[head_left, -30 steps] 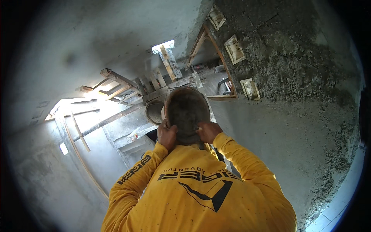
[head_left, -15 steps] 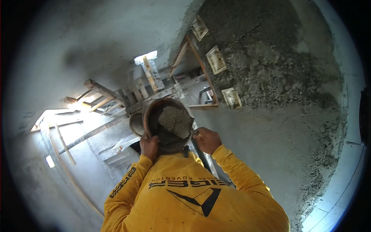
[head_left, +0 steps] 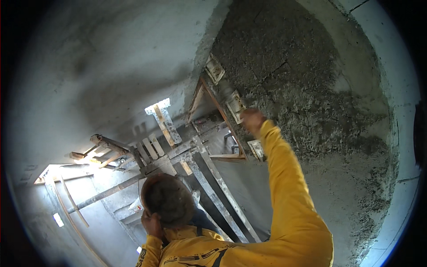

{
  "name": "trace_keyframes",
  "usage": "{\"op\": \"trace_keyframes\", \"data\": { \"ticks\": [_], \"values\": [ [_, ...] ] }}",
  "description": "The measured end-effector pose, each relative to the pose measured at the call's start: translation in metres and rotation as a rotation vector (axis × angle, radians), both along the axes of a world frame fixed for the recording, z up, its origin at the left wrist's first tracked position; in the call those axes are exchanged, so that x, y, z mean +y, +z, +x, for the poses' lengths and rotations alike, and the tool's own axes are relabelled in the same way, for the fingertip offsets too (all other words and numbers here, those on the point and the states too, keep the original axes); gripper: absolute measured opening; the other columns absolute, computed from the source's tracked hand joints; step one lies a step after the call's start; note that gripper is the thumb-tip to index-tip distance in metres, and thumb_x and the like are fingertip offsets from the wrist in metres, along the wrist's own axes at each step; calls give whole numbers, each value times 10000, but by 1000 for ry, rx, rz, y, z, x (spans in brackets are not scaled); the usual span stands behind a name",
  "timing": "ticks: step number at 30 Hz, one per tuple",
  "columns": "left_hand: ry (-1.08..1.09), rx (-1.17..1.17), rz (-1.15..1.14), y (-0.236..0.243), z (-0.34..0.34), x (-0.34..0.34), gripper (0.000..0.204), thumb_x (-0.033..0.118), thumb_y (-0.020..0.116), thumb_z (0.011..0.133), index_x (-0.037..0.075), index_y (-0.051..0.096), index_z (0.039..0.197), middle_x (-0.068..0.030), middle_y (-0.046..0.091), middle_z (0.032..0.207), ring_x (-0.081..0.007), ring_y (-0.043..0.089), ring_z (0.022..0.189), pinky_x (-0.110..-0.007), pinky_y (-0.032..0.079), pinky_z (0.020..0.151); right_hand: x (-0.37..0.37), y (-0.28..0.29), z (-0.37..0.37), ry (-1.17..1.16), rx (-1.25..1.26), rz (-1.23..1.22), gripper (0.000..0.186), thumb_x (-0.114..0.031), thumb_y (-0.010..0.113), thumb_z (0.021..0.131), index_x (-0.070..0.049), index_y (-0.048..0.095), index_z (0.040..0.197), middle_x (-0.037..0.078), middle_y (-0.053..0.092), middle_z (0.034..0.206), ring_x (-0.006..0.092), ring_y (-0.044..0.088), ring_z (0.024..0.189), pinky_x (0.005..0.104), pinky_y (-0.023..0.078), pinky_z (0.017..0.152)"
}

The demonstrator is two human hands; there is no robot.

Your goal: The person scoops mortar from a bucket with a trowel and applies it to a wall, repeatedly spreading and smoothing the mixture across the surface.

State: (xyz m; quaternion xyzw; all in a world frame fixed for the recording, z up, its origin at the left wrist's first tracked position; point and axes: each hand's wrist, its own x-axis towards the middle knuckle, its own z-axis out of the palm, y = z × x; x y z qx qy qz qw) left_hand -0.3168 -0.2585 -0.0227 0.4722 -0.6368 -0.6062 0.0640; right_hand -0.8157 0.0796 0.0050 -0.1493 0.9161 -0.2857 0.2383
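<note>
Two bare hands are in view. The left hand [head_left: 152, 224], one of the two, is closed on the lower left rim of one round bucket [head_left: 168, 200], which sits close to the chest with its mouth toward the viewer; inside is a dark grey mass, too blurred to make out. The right hand [head_left: 253, 122] is up by the wall at the end of an outstretched arm, its fingers curled and smeared by motion; I cannot tell whether it holds anything. Both arms wear the sleeves of one yellow shirt [head_left: 289, 187].

Three pale rectangular frames [head_left: 234, 107] stand in a slanting row on the rough grey wall [head_left: 302, 93]. The right hand overlaps the edge of the middle one, though contact cannot be told; one frame is above it and one below. Left of the row is one angular opening edged in brown wood [head_left: 222, 115].

Beyond the bucket, two long planks [head_left: 224, 189] run side by side down toward the shirt. Farther left, one large window opening [head_left: 66, 171] glares white, with one small bright gap [head_left: 153, 108] higher up
</note>
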Motion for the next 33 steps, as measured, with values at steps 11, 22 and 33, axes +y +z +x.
{"op": "trace_keyframes", "data": {
  "ticks": [11,22,33],
  "values": [
    [-80,48,-180,-19,4,-62,175,63,641,671,-5,667,830,-201,667,976,-352,637,875,-440,509,747,59,192,173,-264,93,23,200,-259,599,973,-62,579,994,54,605,671,153,569,540,327,459,514],
    [-416,10,-340,72,-123,-8,253,184,621,748,-46,585,846,-271,591,725,-426,579,661,-486,459,672,-82,80,295,406,374,500,171,-71,606,814,-47,620,983,145,662,942,332,680,803,454,546,689],
    [-403,238,-251,89,-133,34,235,90,627,727,2,410,699,-137,359,604,-201,340,572,-384,352,541,-110,77,357,52,-69,15,336,-283,626,906,-31,626,1129,231,701,905,423,674,889,497,530,812]
  ]
}}
